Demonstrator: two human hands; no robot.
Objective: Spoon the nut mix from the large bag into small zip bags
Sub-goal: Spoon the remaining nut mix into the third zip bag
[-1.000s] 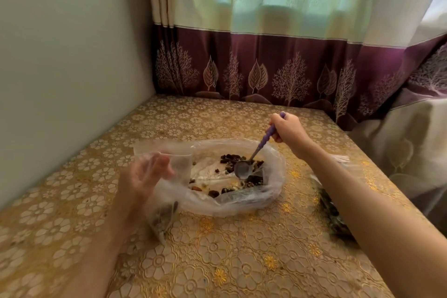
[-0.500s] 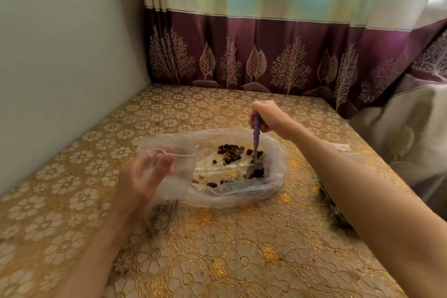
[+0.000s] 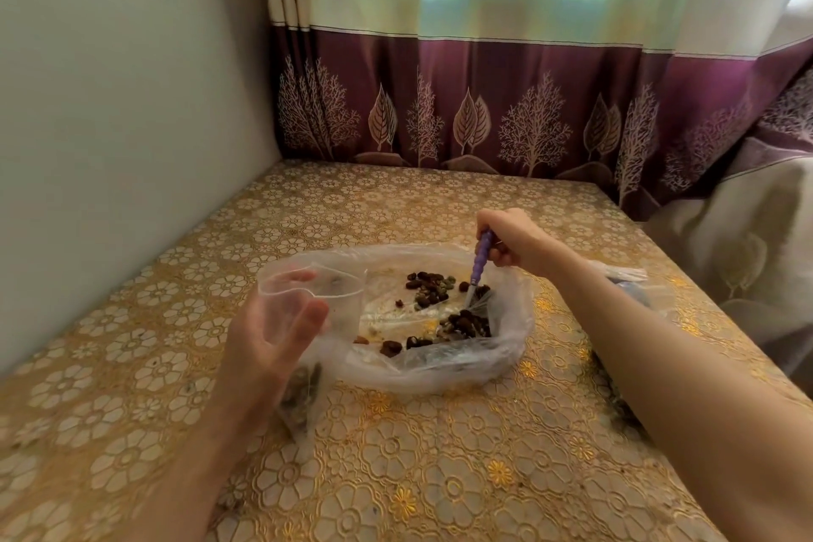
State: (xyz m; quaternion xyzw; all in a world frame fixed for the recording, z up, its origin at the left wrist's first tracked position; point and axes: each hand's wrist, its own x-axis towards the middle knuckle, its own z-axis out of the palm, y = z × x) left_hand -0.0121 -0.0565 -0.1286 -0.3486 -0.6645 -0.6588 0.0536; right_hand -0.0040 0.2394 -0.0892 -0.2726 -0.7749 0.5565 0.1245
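Two hands working: left hand is pinching a small clear zip bag open; right hand is gripping a purple-handled spoon inside a large clear plastic bag of nut mix.

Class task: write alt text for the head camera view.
A right hand digs a purple-handled spoon into nut mix in a large clear bag. The left hand holds a small zip bag open on a gold floral table.

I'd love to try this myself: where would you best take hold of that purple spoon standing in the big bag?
By the ribbed purple handle of the spoon, from above and the right, as the right hand does. The handle sticks up clear of the large bag, while the bowl is buried among the nuts.
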